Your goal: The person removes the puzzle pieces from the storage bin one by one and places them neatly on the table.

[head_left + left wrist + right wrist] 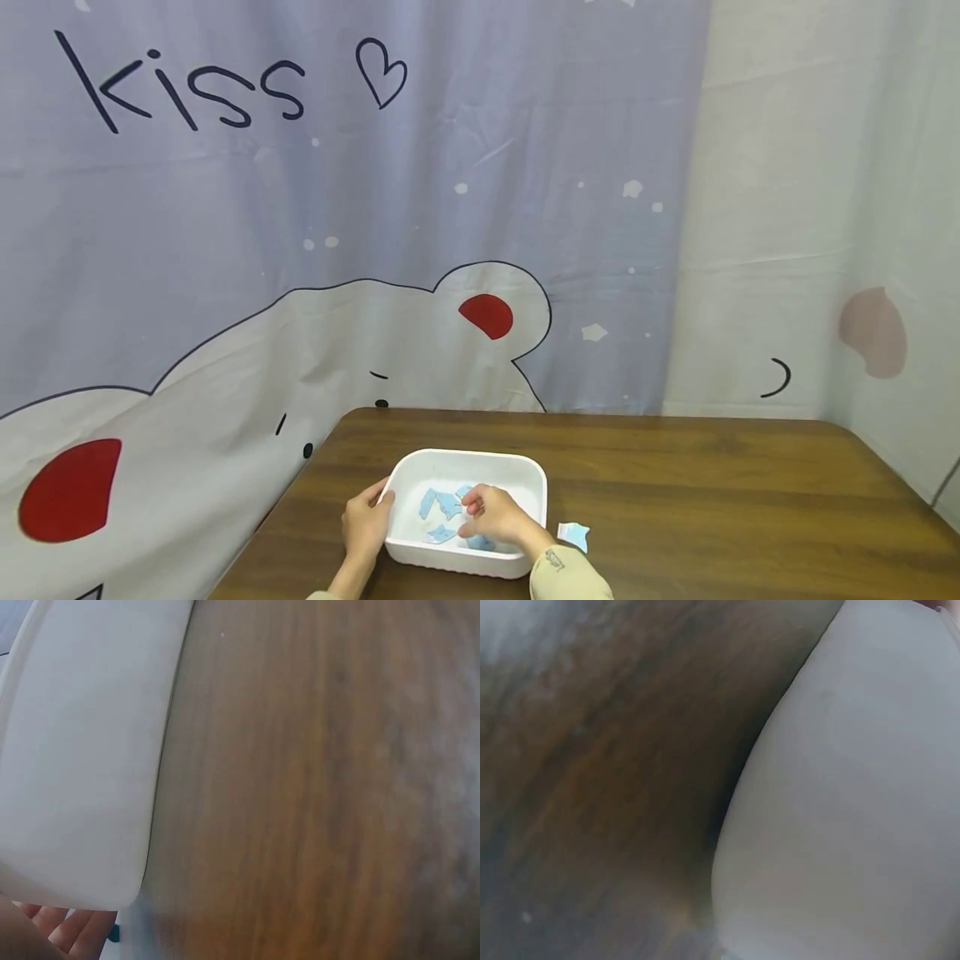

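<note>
A white plastic basin (420, 547) stands on the wooden table, with several light-blue flat pieces (448, 505) of irregular outline lying on its floor. My left hand (365, 522) holds the basin's left wall, thumb at the rim and fingers along the outside; in the left wrist view its fingers (71, 930) show by the basin's end. Over the inside of the basin, my right hand (495, 514) hovers above the pieces, fingers bent and apart from the thumb, nothing visible between them. It partly hides the pieces below. The right wrist view shows mainly the basin's outer wall (847, 787).
One more light-blue and white piece (573, 535) lies on the table (712, 500) just right of the basin. Behind the table's far edge hangs a printed curtain (525, 183) with bear drawings and the word "kiss".
</note>
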{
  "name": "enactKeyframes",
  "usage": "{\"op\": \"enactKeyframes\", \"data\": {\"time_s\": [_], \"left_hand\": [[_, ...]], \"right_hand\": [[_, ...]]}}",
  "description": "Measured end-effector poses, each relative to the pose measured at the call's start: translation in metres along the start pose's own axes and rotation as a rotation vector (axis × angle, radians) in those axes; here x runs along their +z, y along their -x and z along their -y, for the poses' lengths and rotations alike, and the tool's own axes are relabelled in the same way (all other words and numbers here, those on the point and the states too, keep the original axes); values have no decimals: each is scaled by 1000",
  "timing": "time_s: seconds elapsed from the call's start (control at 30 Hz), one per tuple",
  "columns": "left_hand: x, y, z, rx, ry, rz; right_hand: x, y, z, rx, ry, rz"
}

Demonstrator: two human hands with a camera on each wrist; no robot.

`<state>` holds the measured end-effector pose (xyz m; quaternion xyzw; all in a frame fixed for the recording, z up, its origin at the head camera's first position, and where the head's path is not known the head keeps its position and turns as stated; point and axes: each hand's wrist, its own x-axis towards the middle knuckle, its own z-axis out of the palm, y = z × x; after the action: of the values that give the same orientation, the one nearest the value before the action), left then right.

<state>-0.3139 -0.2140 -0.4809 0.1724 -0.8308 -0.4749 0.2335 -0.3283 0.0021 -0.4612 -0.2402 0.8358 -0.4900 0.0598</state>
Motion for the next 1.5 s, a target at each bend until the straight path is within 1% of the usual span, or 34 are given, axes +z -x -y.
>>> {"op": "enactKeyframes", "data": {"time_s": [0.1,0.27,0.47,0.63,0.9,1.03,1.27,1.4,1.5], "left_hand": [[1,-1,0,-3,11,3],[3,-1,1,0,1,19],[2,-1,1,-8,4,15],[2,0,1,-9,13,22],[3,0,3,-18,13,23],[3,-1,3,-19,18,21],[3,0,4,-39,25,22],[2,0,4,-36,16,24],[3,-1,3,-23,9,20]], "right_hand": [[0,-2,-2,9,29,20],[3,-2,-8,10,114,50],[6,-3,-7,-40,218,87],[6,-2,-7,-80,297,101],[7,-2,-9,-106,302,117],[7,-2,-8,-100,291,116],[8,1,-7,-80,265,112],[8,1,-7,-92,259,105],[7,0,-6,-107,274,104]]}}
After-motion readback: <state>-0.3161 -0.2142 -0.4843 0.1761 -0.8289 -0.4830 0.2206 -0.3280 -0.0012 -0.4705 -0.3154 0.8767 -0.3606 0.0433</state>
